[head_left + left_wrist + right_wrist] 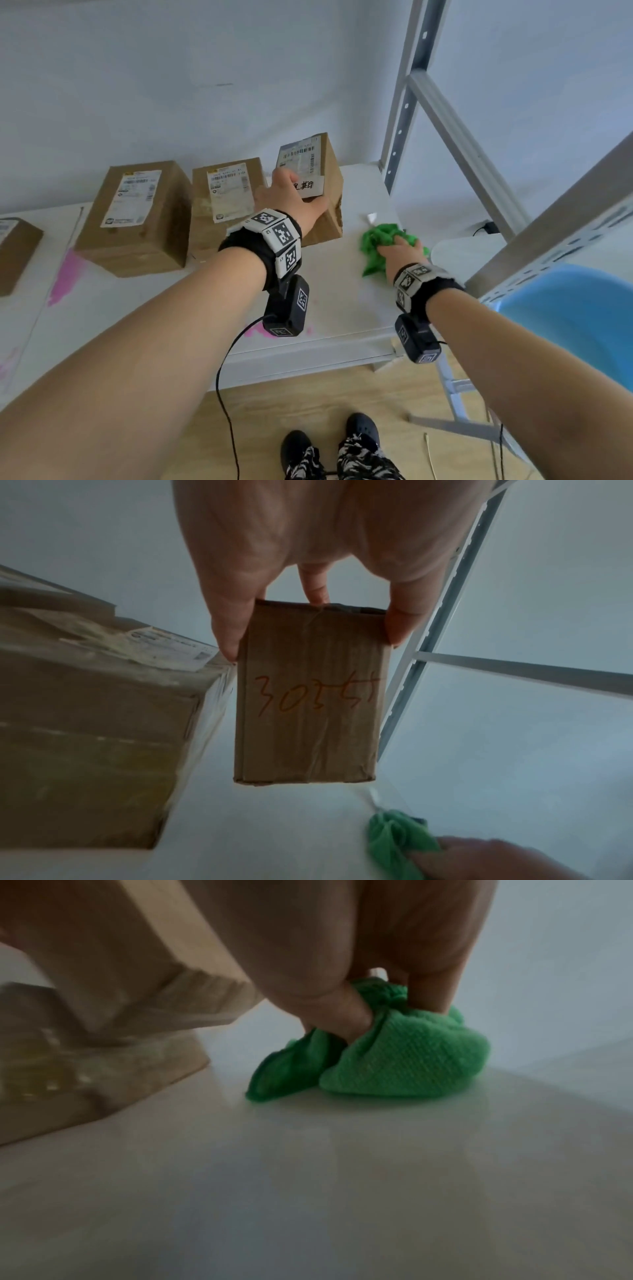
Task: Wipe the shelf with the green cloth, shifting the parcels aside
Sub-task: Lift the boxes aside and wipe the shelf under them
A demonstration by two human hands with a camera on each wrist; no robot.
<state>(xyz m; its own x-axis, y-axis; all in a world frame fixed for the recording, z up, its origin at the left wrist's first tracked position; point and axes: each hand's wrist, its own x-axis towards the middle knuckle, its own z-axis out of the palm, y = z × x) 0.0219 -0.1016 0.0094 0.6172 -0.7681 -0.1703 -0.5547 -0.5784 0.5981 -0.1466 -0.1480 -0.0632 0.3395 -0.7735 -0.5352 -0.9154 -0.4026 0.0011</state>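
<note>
My left hand (294, 195) grips the rightmost brown parcel (325, 178) from above, fingers on its two sides; the parcel (308, 696) hangs clear of the white shelf (342, 301), with red handwriting on its near face. My right hand (399, 248) clutches the bunched green cloth (376, 240) and presses it on the shelf near the right end. In the right wrist view the cloth (404, 1058) sits bunched under my fingers (342, 1010), with the lifted parcel (137, 961) just to its left. Two more labelled parcels (137, 216) (222, 198) stand along the back.
A fourth parcel (17, 250) shows at the far left edge. Pink stains (66, 274) mark the shelf's left part. A grey metal upright (407, 102) and diagonal brace bound the right end. A blue chair (565, 315) stands to the right. A small white scrap (371, 217) lies behind the cloth.
</note>
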